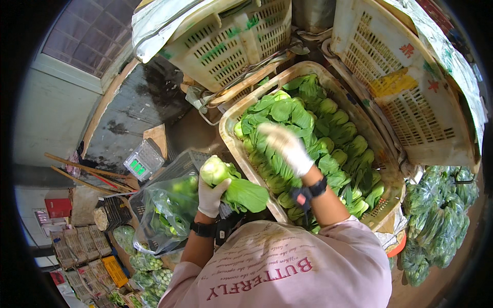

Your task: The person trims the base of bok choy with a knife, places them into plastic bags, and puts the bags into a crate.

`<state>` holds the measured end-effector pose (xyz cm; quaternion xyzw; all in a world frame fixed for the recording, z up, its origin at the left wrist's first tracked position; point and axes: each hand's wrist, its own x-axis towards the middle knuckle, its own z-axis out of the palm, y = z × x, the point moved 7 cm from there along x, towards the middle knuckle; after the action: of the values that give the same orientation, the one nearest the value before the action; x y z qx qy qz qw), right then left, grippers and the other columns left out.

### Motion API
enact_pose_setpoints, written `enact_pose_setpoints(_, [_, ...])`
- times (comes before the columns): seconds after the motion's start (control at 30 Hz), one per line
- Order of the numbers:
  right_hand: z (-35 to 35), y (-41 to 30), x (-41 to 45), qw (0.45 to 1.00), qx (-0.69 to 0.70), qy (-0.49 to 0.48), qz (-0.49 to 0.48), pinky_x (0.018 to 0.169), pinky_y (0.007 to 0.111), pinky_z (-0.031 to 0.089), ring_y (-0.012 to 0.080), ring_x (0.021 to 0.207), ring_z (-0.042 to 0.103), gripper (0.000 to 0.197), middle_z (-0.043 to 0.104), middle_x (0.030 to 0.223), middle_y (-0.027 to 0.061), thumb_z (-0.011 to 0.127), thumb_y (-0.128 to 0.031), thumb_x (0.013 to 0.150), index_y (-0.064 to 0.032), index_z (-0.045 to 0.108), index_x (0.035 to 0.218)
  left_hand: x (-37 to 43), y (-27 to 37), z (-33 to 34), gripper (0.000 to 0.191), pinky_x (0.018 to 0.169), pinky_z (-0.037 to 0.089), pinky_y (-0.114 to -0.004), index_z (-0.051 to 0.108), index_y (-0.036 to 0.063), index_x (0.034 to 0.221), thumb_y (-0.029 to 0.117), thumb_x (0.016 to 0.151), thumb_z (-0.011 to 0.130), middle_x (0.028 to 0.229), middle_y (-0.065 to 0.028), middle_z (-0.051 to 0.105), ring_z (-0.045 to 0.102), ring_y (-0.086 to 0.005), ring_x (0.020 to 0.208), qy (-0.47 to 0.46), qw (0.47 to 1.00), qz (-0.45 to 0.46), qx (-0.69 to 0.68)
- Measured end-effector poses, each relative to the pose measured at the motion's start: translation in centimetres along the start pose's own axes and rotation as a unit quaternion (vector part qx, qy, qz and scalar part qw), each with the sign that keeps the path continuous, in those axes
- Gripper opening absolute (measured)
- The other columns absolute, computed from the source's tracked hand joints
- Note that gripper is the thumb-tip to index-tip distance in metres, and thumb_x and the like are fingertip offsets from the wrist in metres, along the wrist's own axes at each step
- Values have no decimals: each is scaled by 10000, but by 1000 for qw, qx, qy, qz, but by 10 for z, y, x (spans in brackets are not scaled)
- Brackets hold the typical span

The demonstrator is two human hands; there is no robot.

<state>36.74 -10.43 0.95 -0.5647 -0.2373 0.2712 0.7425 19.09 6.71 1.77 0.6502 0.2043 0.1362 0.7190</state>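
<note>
My left hand [209,201], in a white glove, grips green bok choy [247,193] near its pale base, with the leaves pointing right. It is held between the large crate and a clear plastic bag [144,231]. The bag lines a dark plastic basket [194,158] and has more greens inside. My right hand [288,151], also gloved, is over the leaves in a cream plastic crate [394,188]. Motion blurs its fingers, so whether they hold a leaf cannot be seen. Rows of bok choy [339,156] fill much of this crate.
Two slatted plastic crates [231,50] [408,96] stand beyond the cream crate. A digital scale [143,161] with a lit display is at left, near wooden poles [83,165]. Bagged greens [439,223] lie on the floor at right. Stacked cartons [83,246] are at lower left.
</note>
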Motion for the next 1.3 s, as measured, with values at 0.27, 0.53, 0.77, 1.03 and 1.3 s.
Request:
enact_pose_setpoints(0.27, [-219,134,102,892,-362,236,133,882,369,454,326,983,615,275,652,1054,191,548,-231,899,-41,662,1061,-36,-14,-24,600,910,480,-420,459,48,1258,319,766,668,1137,-149,579,586,-296,1015,16,966,-122,-226])
enact_pose_setpoints(0.53, [-195,130,143,780,-550,55,294,958,391,432,340,1141,546,513,574,1234,199,587,-411,865,-56,569,1234,-57,-12,-50,724,939,455,-443,440,69,1306,586,817,576,1231,-140,534,546,-301,1084,93,951,-81,-283])
enact_pose_setpoints(0.77, [-161,106,123,997,-64,-35,38,829,239,397,87,889,464,100,520,912,-52,605,-132,904,-157,545,981,-58,8,-49,736,932,460,-449,430,92,1310,630,822,544,1239,-177,529,543,-312,1085,70,954,-55,-286])
enact_pose_setpoints(1.03, [-96,95,86,910,-375,-20,174,933,309,435,205,1087,562,856,597,1195,150,853,-219,654,-33,408,1361,-60,-16,-49,584,950,463,-450,407,45,1310,446,901,518,1199,-190,558,542,-317,1120,43,932,-132,-334])
enact_pose_setpoints(1.3, [8,-8,23,978,-122,-4,-169,1100,365,302,265,1279,422,741,497,1329,128,744,-42,580,-35,480,1272,-46,41,-24,732,934,446,-306,428,39,1260,-31,615,767,1181,-83,554,546,-159,1062,-34,991,91,88])
